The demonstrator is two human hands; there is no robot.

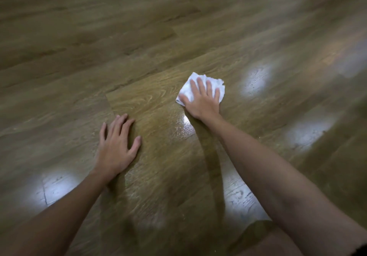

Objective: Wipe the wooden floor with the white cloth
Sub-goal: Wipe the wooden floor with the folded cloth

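On the glossy wooden floor [158,37], a crumpled white cloth [190,89] lies flattened under the right hand [204,101], grip open; left hand [117,148] splayed open.

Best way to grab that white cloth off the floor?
Probably pinch the far corner of the crumpled white cloth, coming from above. It lies flat on the wooden floor, the right hand covers its near part, and that corner peaks clear of the fingers.
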